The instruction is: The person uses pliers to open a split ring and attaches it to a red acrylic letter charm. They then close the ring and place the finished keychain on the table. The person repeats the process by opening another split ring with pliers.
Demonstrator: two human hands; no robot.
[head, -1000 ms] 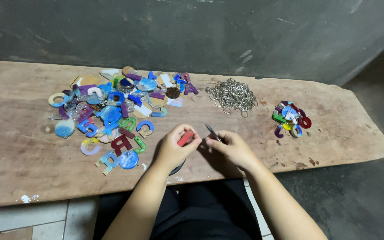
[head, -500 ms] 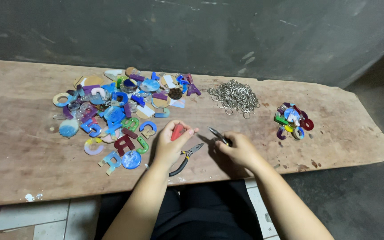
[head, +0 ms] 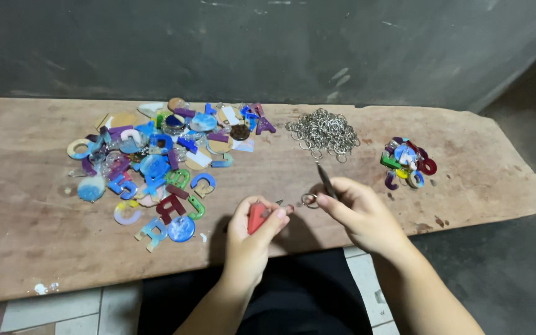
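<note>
Spreading across the left of the wooden board (head: 26, 248) lies a heap of coloured letter pieces (head: 162, 161). Nearer the front edge, the left hand (head: 252, 232) is closed around a red piece (head: 257, 217). Just beside it, the right hand (head: 358, 211) pinches slim pliers (head: 326, 180) and 1 metal ring (head: 309, 200). Behind sits a pile of metal rings (head: 324, 131); farther right, a small cluster of finished pieces (head: 407, 162).
</note>
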